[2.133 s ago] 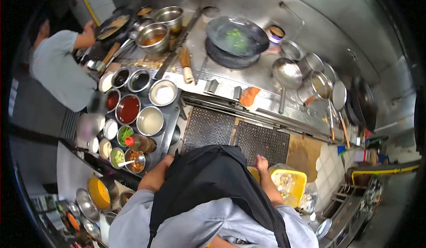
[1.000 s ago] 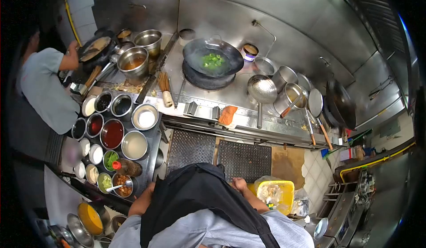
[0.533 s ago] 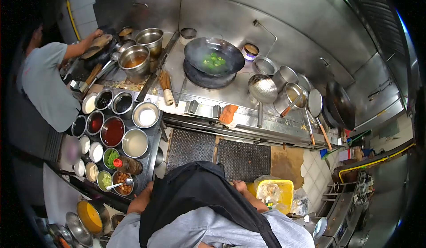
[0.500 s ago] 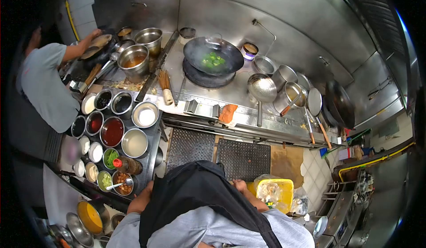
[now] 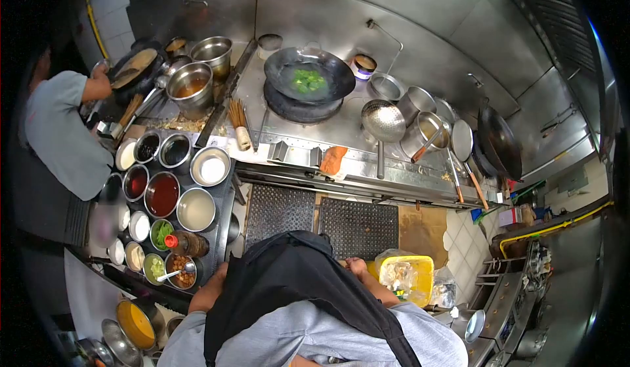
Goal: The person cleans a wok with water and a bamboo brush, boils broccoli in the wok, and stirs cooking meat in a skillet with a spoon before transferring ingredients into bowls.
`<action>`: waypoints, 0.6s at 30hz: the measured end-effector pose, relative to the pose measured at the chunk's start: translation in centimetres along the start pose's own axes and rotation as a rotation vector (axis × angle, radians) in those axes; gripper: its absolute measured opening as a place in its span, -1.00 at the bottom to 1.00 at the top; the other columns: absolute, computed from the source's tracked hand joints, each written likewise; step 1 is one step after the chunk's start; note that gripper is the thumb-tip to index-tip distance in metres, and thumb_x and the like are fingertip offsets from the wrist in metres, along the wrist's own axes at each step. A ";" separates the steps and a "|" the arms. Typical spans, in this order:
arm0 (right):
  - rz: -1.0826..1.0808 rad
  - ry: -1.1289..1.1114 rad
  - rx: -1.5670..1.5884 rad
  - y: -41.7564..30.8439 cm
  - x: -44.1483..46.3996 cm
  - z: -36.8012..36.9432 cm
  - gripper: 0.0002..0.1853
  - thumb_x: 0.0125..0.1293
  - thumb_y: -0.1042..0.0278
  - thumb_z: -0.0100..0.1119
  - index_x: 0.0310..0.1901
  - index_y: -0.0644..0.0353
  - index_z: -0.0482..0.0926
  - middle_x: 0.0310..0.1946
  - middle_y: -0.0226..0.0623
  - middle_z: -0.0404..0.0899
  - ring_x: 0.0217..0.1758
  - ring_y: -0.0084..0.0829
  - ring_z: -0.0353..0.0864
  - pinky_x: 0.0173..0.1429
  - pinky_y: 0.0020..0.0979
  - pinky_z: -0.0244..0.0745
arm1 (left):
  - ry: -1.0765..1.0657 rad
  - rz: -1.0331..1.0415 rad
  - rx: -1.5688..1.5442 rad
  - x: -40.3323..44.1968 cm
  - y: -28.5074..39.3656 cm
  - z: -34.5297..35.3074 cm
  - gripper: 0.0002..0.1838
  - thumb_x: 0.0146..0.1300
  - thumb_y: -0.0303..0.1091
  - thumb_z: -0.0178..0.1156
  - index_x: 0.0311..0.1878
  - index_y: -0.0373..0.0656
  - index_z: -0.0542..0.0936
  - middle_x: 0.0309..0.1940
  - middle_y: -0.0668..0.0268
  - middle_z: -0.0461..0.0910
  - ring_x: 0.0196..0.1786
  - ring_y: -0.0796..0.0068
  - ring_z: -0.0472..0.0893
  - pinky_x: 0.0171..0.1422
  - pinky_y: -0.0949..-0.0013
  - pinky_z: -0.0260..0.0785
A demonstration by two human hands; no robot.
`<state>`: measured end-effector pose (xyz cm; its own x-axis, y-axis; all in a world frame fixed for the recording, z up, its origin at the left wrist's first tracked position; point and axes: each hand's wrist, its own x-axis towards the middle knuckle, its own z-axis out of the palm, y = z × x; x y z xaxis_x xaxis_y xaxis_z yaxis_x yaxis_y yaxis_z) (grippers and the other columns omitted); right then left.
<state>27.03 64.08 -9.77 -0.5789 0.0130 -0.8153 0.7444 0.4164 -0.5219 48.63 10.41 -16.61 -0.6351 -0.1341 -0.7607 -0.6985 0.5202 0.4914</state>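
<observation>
My left hand (image 5: 221,274) hangs low beside the black apron (image 5: 289,268), close to the edge of the seasoning counter. Its fingers are hidden. On the other side, my right hand (image 5: 356,266) is curled near the yellow bin (image 5: 425,282); whether anything is in it I cannot make out. Ahead, a wok (image 5: 275,78) sits on the burner ring (image 5: 302,111) with green vegetables (image 5: 308,81) in water inside. A perforated ladle (image 5: 383,120) rests on the stove front, and a bamboo brush (image 5: 240,125) lies left of the wok.
Sauce and seasoning tubs (image 5: 162,194) crowd the left counter, with a red-capped bottle (image 5: 187,243) among them. At the far left, a co-worker (image 5: 65,124) handles another wok (image 5: 152,72). Pots (image 5: 415,104) and a spare wok (image 5: 502,141) stand at right. Black mats (image 5: 359,223) cover the floor.
The view has shifted slightly, so the stove sits a little further left and higher. The co-worker's hand has moved on their wok, which now tilts more into view. My hands stay low.
</observation>
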 end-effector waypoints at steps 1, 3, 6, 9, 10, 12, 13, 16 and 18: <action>-0.007 0.011 -0.028 0.0 0.0 0.0 -0.80 0.42 0.15 0.07 -0.17 0.09 0.53 -0.44 -0.35 0.53 -0.55 -0.47 0.49 -0.54 -0.37 0.45 | 0.002 0.000 -0.002 0.0 0.0 0.0 -0.50 0.28 0.01 0.14 0.00 -0.28 0.63 -0.02 -0.10 0.65 0.00 -0.07 0.65 0.04 0.02 0.45; -0.020 0.030 -0.084 0.0 0.2 0.0 -0.78 0.40 0.12 0.09 -0.16 0.10 0.54 -0.41 -0.35 0.56 -0.52 -0.47 0.52 -0.53 -0.36 0.47 | 0.002 -0.004 -0.006 0.0 0.0 0.1 -0.50 0.28 0.01 0.14 0.00 -0.28 0.63 -0.03 -0.11 0.65 0.00 -0.08 0.65 0.04 0.02 0.45; 0.013 0.032 -0.027 -0.5 0.0 0.3 -0.78 0.39 0.15 0.09 -0.23 0.11 0.56 -0.44 -0.37 0.57 -0.54 -0.49 0.52 -0.53 -0.37 0.46 | 0.006 -0.011 -0.012 -0.3 -0.1 0.3 -0.51 0.28 0.00 0.14 -0.01 -0.28 0.63 -0.03 -0.11 0.65 0.00 -0.09 0.65 0.04 0.01 0.45; -0.027 -0.004 0.006 0.5 1.5 0.2 -0.79 0.37 0.18 0.09 -0.36 0.10 0.54 -0.53 -0.40 0.51 -0.59 -0.51 0.46 -0.57 -0.38 0.39 | 0.014 -0.013 -0.020 -0.4 -0.1 0.3 -0.52 0.28 0.00 0.13 -0.02 -0.28 0.63 -0.04 -0.12 0.65 0.00 -0.10 0.65 0.04 0.01 0.44; -0.019 -0.009 -0.004 0.0 0.9 0.3 -0.78 0.37 0.19 0.08 -0.39 0.09 0.52 -0.55 -0.41 0.48 -0.61 -0.51 0.43 -0.58 -0.39 0.36 | 0.014 -0.012 -0.021 -0.5 -0.2 0.4 -0.52 0.28 0.00 0.13 -0.03 -0.28 0.63 -0.04 -0.12 0.65 0.00 -0.11 0.65 0.04 0.00 0.44; -0.002 -0.021 -0.026 -1.8 -1.2 0.5 -0.77 0.37 0.22 0.06 -0.46 0.06 0.48 -0.60 -0.43 0.42 -0.65 -0.51 0.38 -0.60 -0.40 0.29 | 0.021 -0.010 -0.021 -0.4 -0.3 0.7 -0.52 0.29 0.00 0.13 -0.03 -0.28 0.64 -0.05 -0.12 0.65 0.00 -0.12 0.65 0.04 0.00 0.44; -0.017 -0.017 -0.032 -2.0 -1.5 0.6 -0.77 0.37 0.22 0.06 -0.46 0.06 0.46 -0.61 -0.44 0.41 -0.66 -0.51 0.36 -0.61 -0.40 0.27 | 0.021 -0.013 -0.027 -0.4 -0.3 0.8 -0.52 0.29 0.00 0.13 -0.03 -0.28 0.64 -0.05 -0.12 0.65 0.00 -0.12 0.65 0.03 0.00 0.44; -0.025 -0.019 -0.061 -2.2 -1.8 0.9 -0.77 0.37 0.22 0.05 -0.45 0.05 0.45 -0.61 -0.45 0.39 -0.66 -0.49 0.34 -0.61 -0.41 0.24 | 0.028 -0.015 -0.039 -0.5 -0.5 0.9 -0.53 0.29 -0.01 0.13 -0.04 -0.28 0.64 -0.06 -0.13 0.65 0.00 -0.13 0.64 0.03 -0.01 0.44; 0.020 -0.030 -0.089 -2.1 -1.4 0.4 -0.79 0.37 0.19 0.05 -0.40 0.05 0.48 -0.58 -0.44 0.43 -0.62 -0.49 0.40 -0.58 -0.41 0.28 | 0.032 -0.015 -0.040 -0.6 -0.6 1.0 -0.53 0.29 -0.01 0.13 -0.05 -0.28 0.64 -0.06 -0.13 0.65 0.00 -0.14 0.64 0.03 -0.01 0.44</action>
<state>26.42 62.83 -7.63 -0.5527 -0.0045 -0.8334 0.7226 0.4955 -0.4819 49.73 11.00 -16.89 -0.6339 -0.1692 -0.7547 -0.7206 0.4835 0.4969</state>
